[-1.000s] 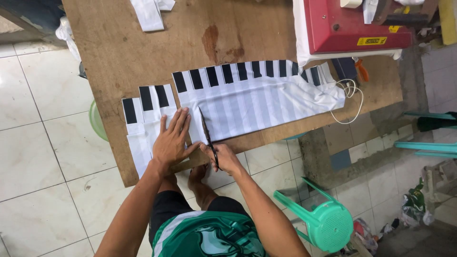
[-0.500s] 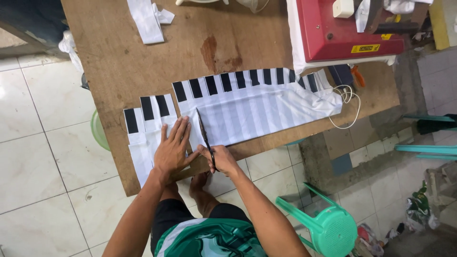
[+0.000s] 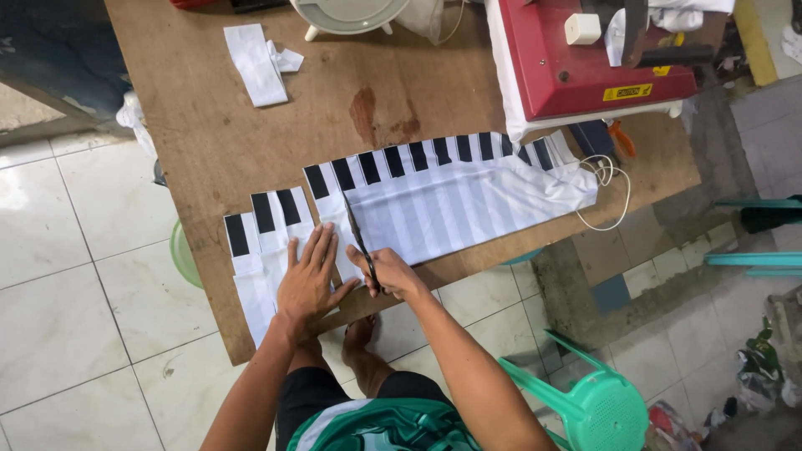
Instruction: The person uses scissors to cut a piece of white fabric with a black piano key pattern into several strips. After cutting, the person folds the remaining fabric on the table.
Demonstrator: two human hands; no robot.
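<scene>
A long white sheet printed with black bars [image 3: 455, 196] lies across the wooden table [image 3: 251, 138]. My right hand [image 3: 386, 271] grips dark scissors [image 3: 357, 238] whose blades point away from me into the sheet's near edge. Flat on the sheet just left of the blades rests my left hand [image 3: 311, 278], fingers spread. A cut-off piece with black bars [image 3: 257, 250] lies to the left, hanging over the table's near edge.
A red machine [image 3: 585, 58] on white cloth stands at the back right, with a white cable [image 3: 610, 196] beside it. A white folded strip [image 3: 259, 63] lies at the back left, near a white fan base [image 3: 347, 15]. A green plastic stool [image 3: 597, 405] stands on the tiled floor.
The scissors have advanced a little further into the sheet, and both hands have shifted slightly right along the table's near edge. The view has tilted down slightly.
</scene>
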